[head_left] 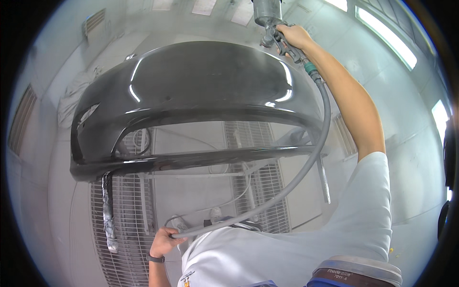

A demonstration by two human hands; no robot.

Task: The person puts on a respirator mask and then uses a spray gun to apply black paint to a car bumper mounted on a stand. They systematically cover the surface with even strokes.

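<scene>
My right hand (pixel 292 38) grips a grey spray gun (pixel 279 40) with a metal cup on top, raised at the upper right edge of a glossy black car bumper (pixel 205 81). A grey hose (pixel 325 115) with a green fitting hangs from the gun and curves down to my left hand (pixel 163 240), which is closed on it at waist height, low in the picture. The bumper spans the middle of the view, with a long opening through its lower part, on a stand (pixel 324 182) whose left leg (pixel 109 215) has crumpled wrapping on it.
Metal floor grates (pixel 277 215) run under the bumper on both sides, with thinner hoses (pixel 201 208) lying across the floor. Pale booth walls (pixel 406 124) with vents and lights surround me. A draped light cover (pixel 71 103) is at the back left. My shoes (pixel 215 213) show below.
</scene>
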